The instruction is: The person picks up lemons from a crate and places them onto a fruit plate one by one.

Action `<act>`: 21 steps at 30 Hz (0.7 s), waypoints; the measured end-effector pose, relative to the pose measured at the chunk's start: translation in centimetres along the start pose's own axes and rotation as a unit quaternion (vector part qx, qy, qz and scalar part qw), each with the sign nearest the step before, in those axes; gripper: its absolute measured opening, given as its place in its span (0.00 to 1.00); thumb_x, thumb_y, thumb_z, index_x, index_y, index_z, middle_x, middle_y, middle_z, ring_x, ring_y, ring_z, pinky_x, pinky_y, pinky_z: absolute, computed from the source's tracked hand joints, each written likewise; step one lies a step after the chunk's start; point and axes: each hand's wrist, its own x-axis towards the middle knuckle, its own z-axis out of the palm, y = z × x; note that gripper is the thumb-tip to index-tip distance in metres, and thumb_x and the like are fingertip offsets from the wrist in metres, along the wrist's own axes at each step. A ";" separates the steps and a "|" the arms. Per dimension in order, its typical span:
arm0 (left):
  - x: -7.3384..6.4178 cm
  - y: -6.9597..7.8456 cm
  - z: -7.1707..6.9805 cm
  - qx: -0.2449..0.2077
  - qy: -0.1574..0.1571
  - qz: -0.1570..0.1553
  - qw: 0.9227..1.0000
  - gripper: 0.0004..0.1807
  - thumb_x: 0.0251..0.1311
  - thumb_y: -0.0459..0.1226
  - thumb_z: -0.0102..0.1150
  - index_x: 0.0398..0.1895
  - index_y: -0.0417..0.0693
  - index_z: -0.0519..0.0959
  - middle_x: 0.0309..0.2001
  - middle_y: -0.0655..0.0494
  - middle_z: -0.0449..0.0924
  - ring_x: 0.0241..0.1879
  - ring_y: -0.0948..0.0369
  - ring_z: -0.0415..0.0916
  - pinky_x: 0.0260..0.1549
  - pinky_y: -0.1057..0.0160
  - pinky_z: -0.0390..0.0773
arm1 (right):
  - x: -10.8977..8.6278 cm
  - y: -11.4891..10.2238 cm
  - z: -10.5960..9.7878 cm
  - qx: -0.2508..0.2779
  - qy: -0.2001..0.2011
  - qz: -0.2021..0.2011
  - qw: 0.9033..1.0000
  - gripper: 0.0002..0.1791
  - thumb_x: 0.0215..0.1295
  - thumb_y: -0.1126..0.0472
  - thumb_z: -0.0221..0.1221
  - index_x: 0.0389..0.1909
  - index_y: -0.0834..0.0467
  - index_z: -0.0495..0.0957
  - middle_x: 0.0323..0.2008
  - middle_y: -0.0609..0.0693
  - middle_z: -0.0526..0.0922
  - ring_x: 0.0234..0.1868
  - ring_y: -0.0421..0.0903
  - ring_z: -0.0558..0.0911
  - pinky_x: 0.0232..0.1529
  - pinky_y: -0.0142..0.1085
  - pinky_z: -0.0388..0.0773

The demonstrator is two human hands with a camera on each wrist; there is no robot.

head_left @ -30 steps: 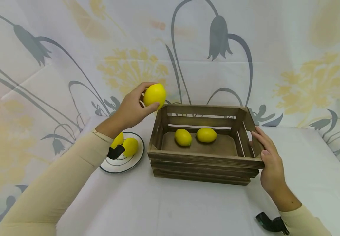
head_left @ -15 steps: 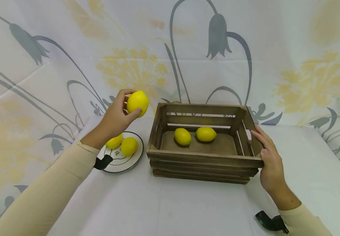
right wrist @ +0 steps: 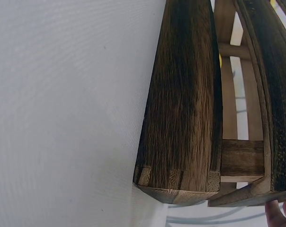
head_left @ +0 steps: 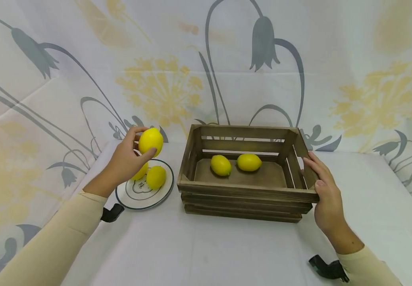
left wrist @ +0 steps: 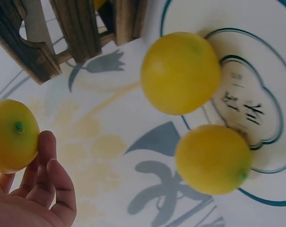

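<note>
My left hand (head_left: 123, 159) grips a yellow lemon (head_left: 151, 142) between thumb and fingers, held in the air over the back of a white plate (head_left: 129, 198) with a dark rim. Two more lemons lie on that plate; the nearer one (head_left: 156, 177) shows whole, the other (head_left: 140, 171) is partly hidden by the hand. In the left wrist view the held lemon (left wrist: 13, 137) shows its greenish stem end. On the right, my right hand (head_left: 329, 198) holds the right end of a brown slatted wooden crate (head_left: 249, 190), thumb at its upper edge. Inside the crate lie two lemons (head_left: 221, 165).
A white cloth (head_left: 220, 250) covers the table, and a flower-printed cloth (head_left: 234, 95) hangs behind. The crate's left wall stands a short way right of the plate. Black wrist-worn pieces (head_left: 112, 213) sit at both sleeves.
My left hand has moved left and down with the lemon, from above the crate's back left corner to over the plate. My right hand stays on the crate.
</note>
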 end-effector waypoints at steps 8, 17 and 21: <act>-1.6 -2.4 -0.1 0.008 0.008 -0.024 1.000 0.36 0.57 0.53 0.56 0.66 0.59 0.54 0.50 0.50 0.68 0.41 0.54 0.70 0.32 0.62 0.76 | 0.0 0.2 0.0 0.008 0.001 0.003 1.000 0.24 0.70 0.65 0.31 0.59 0.71 0.66 0.65 0.64 0.60 0.69 0.49 0.58 0.67 0.28 0.51; -3.0 -4.7 0.2 0.015 0.008 -0.036 0.999 0.34 0.57 0.52 0.56 0.64 0.58 0.56 0.49 0.48 0.69 0.40 0.53 0.71 0.32 0.61 0.75 | 0.0 0.0 0.0 0.007 0.001 0.008 1.000 0.24 0.71 0.64 0.31 0.59 0.70 0.66 0.65 0.64 0.60 0.69 0.49 0.58 0.67 0.28 0.50; -3.3 -5.5 0.2 0.027 0.005 -0.044 0.999 0.34 0.58 0.52 0.55 0.65 0.55 0.55 0.52 0.45 0.67 0.42 0.51 0.70 0.33 0.61 0.74 | 0.1 0.1 0.0 0.001 0.002 0.003 1.000 0.24 0.70 0.64 0.31 0.59 0.70 0.67 0.65 0.64 0.61 0.69 0.49 0.58 0.68 0.28 0.50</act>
